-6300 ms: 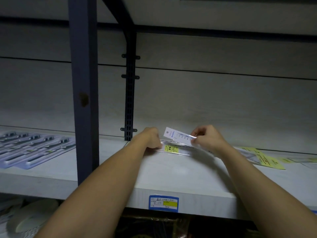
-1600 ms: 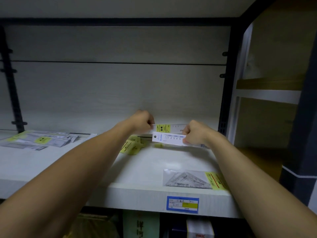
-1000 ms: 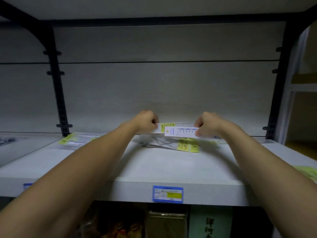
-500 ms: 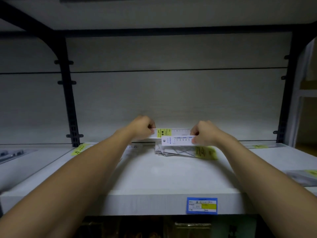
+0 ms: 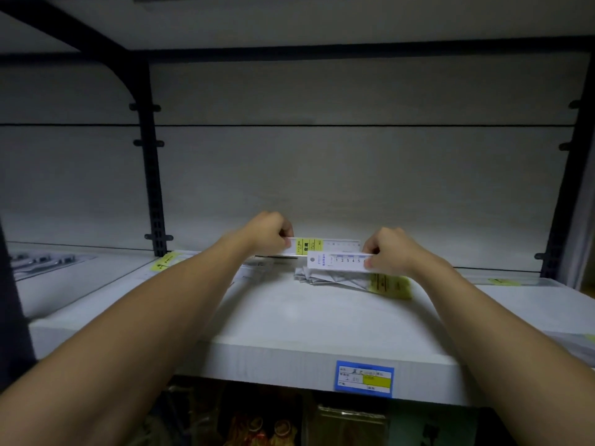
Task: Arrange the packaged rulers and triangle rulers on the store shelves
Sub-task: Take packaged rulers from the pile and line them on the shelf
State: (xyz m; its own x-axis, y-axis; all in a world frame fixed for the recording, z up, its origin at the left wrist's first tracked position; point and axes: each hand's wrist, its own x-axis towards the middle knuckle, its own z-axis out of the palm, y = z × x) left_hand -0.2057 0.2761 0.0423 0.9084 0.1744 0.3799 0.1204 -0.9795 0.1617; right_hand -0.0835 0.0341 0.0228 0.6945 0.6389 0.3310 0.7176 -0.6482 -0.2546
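The numbered ruler [image 5: 338, 262] is sitting lower than half a second ago, overlapping the yellow-labelled ruler [image 5: 322, 246] – right hand [image 5: 391, 252] gripping the first at 3 o'clock, left hand [image 5: 270, 235] gripping the second at 9 – above the stacked packs [image 5: 351, 281] on the shelf [image 5: 289, 320].

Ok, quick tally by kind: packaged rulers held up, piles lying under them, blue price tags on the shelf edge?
Packaged rulers held up: 2, the yellow-labelled ruler in the left hand and the numbered ruler in the right hand.
Piles under them: 1, the pile of packs; how many packs it holds cannot be told.
Blue price tags: 1.
Total: 4.
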